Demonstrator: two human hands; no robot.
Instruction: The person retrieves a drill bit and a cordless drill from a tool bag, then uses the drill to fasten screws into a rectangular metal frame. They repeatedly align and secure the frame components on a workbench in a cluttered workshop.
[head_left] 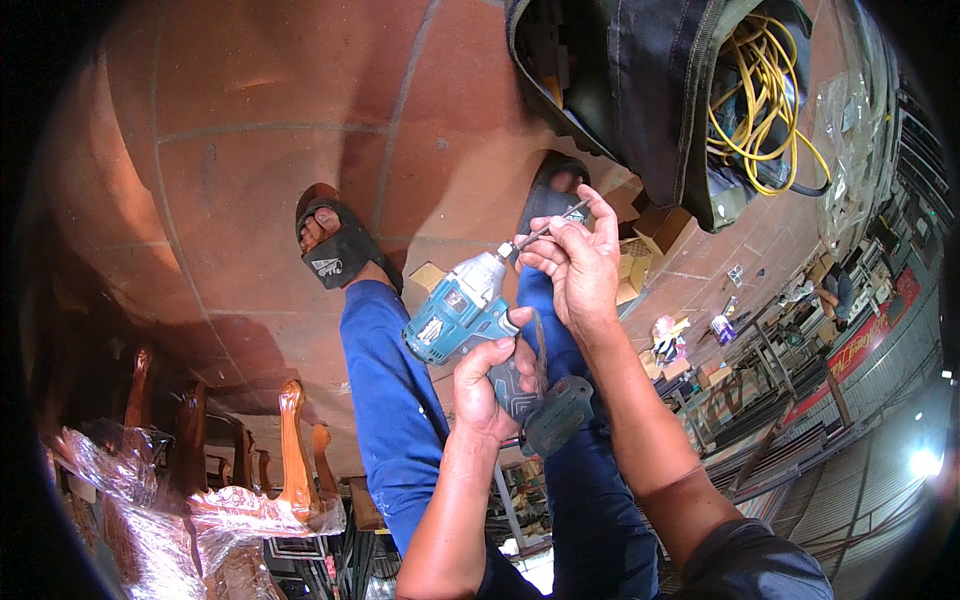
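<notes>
A teal and grey cordless impact driver (455, 310) is held across my lap, its nose pointing up and to the right. My left hand (490, 385) is wrapped round its handle, above the dark battery pack (558, 418). At the silver nose, my right hand (578, 255) pinches a long thin dark bit (545, 232) between thumb and fingers. The bit lines up with the driver's chuck (507, 250); whether it is fully seated I cannot tell.
A dark tool bag (655, 90) stands open at the upper right, with a coiled yellow cord (765, 110) in its side. Small cardboard boxes (632, 268) lie beside it. Plastic-wrapped carved wooden furniture (290, 450) is at the lower left. My sandalled feet (340, 240) rest on red tiles (270, 90).
</notes>
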